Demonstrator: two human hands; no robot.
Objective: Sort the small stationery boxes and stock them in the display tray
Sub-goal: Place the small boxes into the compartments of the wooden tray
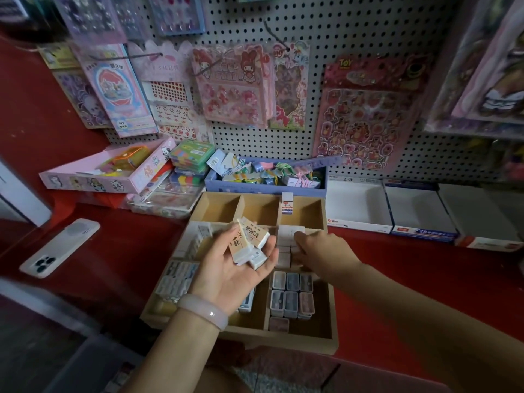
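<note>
A wooden display tray (331, 333) with several compartments lies on the red counter. My left hand (226, 268), palm up over the tray's middle, holds a stack of small white and peach stationery boxes (251, 242), with its fingers curled round them. My right hand (320, 248) reaches into the middle right compartment, fingertips on a row of white boxes (285, 248); whether it grips one is hidden. One white box (287, 204) stands upright in the far right compartment. Grey and pink boxes (292, 296) fill the near right compartment, and pale boxes (177, 279) the left ones.
A white phone (61, 246) lies on the counter at the left. Behind the tray sits a blue box of tags (266, 177), a pink box (107, 171) and green cases (192, 154). Open white cartons (360, 205) stand at the right. Sticker sheets hang on the pegboard (283, 24).
</note>
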